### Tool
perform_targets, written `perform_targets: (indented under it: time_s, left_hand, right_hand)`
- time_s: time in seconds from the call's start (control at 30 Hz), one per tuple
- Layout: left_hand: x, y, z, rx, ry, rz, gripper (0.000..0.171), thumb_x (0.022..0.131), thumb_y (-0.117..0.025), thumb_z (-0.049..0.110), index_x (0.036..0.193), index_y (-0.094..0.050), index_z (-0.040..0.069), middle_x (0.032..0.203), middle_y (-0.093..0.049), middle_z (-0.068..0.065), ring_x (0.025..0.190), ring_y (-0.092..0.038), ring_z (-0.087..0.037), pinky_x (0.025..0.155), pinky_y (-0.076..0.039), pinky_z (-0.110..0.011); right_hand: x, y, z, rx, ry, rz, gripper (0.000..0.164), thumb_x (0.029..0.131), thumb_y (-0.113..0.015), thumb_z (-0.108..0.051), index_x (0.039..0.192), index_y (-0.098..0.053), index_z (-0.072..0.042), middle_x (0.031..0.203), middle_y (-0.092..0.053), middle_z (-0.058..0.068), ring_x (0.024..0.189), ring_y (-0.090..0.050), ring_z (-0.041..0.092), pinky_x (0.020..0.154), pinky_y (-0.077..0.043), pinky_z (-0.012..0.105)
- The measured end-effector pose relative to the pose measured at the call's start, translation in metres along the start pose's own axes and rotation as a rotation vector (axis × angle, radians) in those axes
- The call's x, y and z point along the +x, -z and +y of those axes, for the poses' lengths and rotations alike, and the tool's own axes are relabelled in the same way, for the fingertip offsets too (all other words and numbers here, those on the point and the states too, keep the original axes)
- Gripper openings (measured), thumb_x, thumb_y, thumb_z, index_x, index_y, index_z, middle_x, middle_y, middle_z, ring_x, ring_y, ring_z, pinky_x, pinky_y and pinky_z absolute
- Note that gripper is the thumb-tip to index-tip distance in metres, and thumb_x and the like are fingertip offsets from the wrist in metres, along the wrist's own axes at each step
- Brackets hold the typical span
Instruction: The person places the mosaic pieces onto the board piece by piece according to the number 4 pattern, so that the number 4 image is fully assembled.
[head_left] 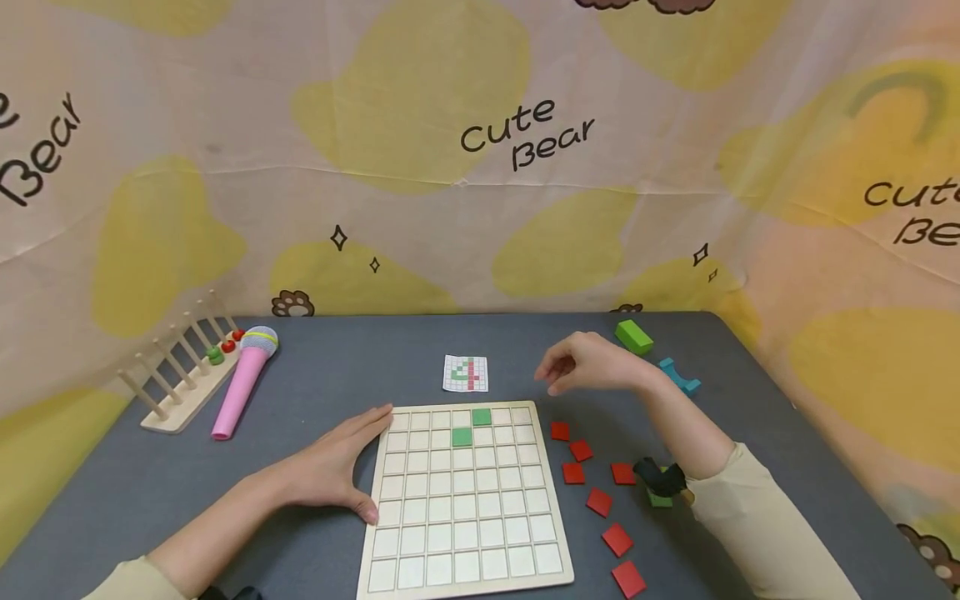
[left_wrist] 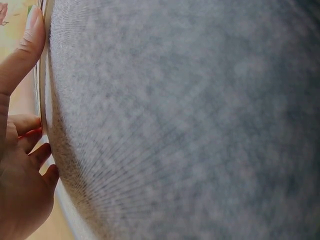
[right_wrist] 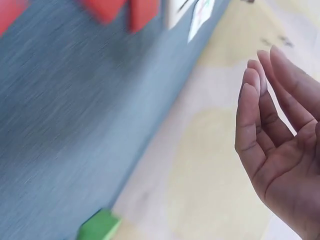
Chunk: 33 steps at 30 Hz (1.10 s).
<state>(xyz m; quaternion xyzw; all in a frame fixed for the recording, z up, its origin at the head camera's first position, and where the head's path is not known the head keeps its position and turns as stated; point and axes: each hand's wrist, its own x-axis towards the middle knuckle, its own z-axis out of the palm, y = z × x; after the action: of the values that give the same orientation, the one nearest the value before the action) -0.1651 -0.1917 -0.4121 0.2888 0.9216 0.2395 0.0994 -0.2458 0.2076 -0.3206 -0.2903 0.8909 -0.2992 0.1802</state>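
Note:
A wooden grid board (head_left: 463,506) lies flat on the table, with one green square tile (head_left: 481,417) in its top row and another green tile (head_left: 462,437) one row lower and to the left. My left hand (head_left: 326,471) spans the board's left edge, thumb and fingertips touching it; the left wrist view shows the thumb (left_wrist: 31,37) along that edge. Above the table, past the board's top right corner, hovers my right hand (head_left: 588,364). Its fingers (right_wrist: 248,117) are loosely bent, with nothing visible between them. A small card (head_left: 465,373) patterned with green and red squares lies behind the board.
Several red tiles (head_left: 599,502) are scattered right of the board. Green tiles (head_left: 660,500) lie partly hidden under my right wrist. A green block (head_left: 633,337) and a blue arch-shaped piece (head_left: 679,377) sit back right. At left are a pink microphone (head_left: 243,383) and a pegged wooden rack (head_left: 174,410).

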Motion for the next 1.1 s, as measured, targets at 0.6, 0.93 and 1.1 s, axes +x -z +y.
perform_targets:
  time_s: [0.6,0.93,1.1]
  left_hand:
    - [-0.001,-0.001,-0.002,0.003,-0.002,0.001,0.13,0.053,-0.085,0.066,0.152,-0.033,-0.001,0.162,-0.027,-0.02,0.147,-0.03,-0.045,0.111,-0.032,-0.065]
    - [0.0,-0.001,-0.001,0.01,-0.007,0.01,0.129,0.053,-0.086,0.064,0.151,-0.033,-0.001,0.161,-0.029,-0.021,0.146,-0.031,-0.046,0.111,-0.032,-0.065]
    - [0.001,-0.001,-0.001,0.01,-0.005,0.005,0.131,0.052,-0.086,0.064,0.152,-0.032,-0.001,0.162,-0.028,-0.02,0.147,-0.03,-0.045,0.112,-0.032,-0.064]
  right_hand:
    - [-0.084,0.023,0.086,0.084,-0.114,-0.104,0.029,0.086,-0.074,-0.013,0.112,-0.069,-0.001,0.099,-0.068,0.014,0.086,-0.062,0.007,0.074,-0.055,0.021]
    - [-0.114,0.025,0.11,0.119,-0.098,-0.194,0.029,0.084,-0.072,-0.007,0.113,-0.069,-0.002,0.109,-0.068,0.017,0.089,-0.06,0.018,0.077,-0.052,0.02]
    - [-0.122,0.024,0.118,0.159,-0.088,-0.216,0.036,0.077,-0.07,0.002,0.113,-0.07,-0.002,0.107,-0.069,0.015,0.087,-0.058,0.02,0.074,-0.051,0.021]
